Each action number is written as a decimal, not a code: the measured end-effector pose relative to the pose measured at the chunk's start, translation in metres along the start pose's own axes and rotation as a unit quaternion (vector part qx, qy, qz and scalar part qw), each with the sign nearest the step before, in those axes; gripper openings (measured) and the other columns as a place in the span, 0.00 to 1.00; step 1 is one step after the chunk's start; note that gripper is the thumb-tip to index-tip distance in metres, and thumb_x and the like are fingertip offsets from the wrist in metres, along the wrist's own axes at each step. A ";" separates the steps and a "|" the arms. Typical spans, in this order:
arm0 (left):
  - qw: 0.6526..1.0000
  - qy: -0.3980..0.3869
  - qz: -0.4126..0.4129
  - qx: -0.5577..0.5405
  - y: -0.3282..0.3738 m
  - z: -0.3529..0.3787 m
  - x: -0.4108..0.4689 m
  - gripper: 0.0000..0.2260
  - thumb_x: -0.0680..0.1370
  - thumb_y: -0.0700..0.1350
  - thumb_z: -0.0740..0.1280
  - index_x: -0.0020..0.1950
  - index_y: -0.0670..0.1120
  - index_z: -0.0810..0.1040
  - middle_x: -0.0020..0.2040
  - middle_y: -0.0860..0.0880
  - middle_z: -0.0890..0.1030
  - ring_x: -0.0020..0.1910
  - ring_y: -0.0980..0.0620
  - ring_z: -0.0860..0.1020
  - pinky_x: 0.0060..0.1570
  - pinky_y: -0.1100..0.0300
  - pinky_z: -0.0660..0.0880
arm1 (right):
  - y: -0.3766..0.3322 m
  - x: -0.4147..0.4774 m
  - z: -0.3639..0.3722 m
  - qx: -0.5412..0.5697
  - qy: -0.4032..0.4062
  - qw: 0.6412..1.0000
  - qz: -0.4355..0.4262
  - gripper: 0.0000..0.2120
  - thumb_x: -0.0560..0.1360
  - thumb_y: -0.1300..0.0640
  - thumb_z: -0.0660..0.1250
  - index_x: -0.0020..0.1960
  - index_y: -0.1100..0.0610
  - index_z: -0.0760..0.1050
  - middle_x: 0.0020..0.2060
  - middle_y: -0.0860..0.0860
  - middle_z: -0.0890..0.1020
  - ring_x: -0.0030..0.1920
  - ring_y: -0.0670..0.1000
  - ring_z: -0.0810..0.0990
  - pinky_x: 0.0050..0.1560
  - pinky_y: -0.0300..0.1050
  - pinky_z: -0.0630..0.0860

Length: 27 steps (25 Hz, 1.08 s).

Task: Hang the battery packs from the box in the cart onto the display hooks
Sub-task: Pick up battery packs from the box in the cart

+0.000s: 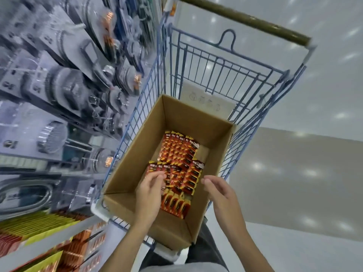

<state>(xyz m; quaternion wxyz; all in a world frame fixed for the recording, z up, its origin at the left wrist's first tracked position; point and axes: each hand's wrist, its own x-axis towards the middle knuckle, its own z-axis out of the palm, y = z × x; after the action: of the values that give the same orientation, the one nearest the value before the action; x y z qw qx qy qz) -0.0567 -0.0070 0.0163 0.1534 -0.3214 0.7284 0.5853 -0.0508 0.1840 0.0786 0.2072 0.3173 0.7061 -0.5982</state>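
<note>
An open cardboard box (135,154) sits in a blue wire cart (216,75). Several red and orange battery packs (180,152) lie in rows on the box floor. My left hand (150,191) reaches into the box with fingers loosely bent, hovering over the nearest packs (175,204); I cannot tell whether it touches them. My right hand (218,190) hovers above the box's right wall, fingers relaxed, holding nothing. Display hooks (94,234) with hanging orange packs are at the lower left.
Shelving on the left holds grey packaged goods (55,85), with yellow packs (35,224) lower down. The cart's olive handle bar (245,20) is at the far end. Pale floor (314,95) lies to the right. My legs are below the cart.
</note>
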 end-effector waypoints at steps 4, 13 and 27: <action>0.994 -0.027 0.002 0.108 -0.012 0.072 0.098 0.11 0.84 0.49 0.66 0.66 0.50 0.80 0.61 0.53 0.82 0.59 0.56 0.79 0.54 0.65 0.74 | -0.007 0.031 0.000 -0.007 0.002 0.999 0.031 0.10 0.81 0.46 0.65 0.59 0.46 0.80 0.53 0.39 0.83 0.51 0.31 0.78 0.45 0.27 0.75; 0.914 -0.062 -0.040 0.398 -0.096 0.171 0.250 0.38 0.81 0.53 0.71 0.83 0.43 0.55 0.83 0.39 0.54 0.82 0.37 0.54 0.78 0.44 0.59 | -0.009 0.087 0.013 0.031 -0.016 0.996 0.086 0.04 0.78 0.50 0.70 0.53 0.44 0.82 0.48 0.35 0.85 0.51 0.33 0.80 0.52 0.32 0.73; 0.948 -0.003 -0.146 0.283 -0.082 0.112 0.217 0.15 0.81 0.39 0.70 0.67 0.42 0.75 0.62 0.44 0.80 0.63 0.43 0.79 0.62 0.51 0.75 | -0.024 0.099 0.024 -0.022 -0.036 0.990 0.132 0.06 0.82 0.48 0.66 0.58 0.44 0.77 0.54 0.39 0.81 0.55 0.38 0.78 0.51 0.31 0.73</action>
<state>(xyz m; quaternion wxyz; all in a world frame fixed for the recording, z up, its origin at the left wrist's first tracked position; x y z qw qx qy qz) -0.1822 0.0279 -0.2055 0.3237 -0.3659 0.8089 0.3271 -0.1405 0.1789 0.0245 0.3168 0.3811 0.6632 -0.5609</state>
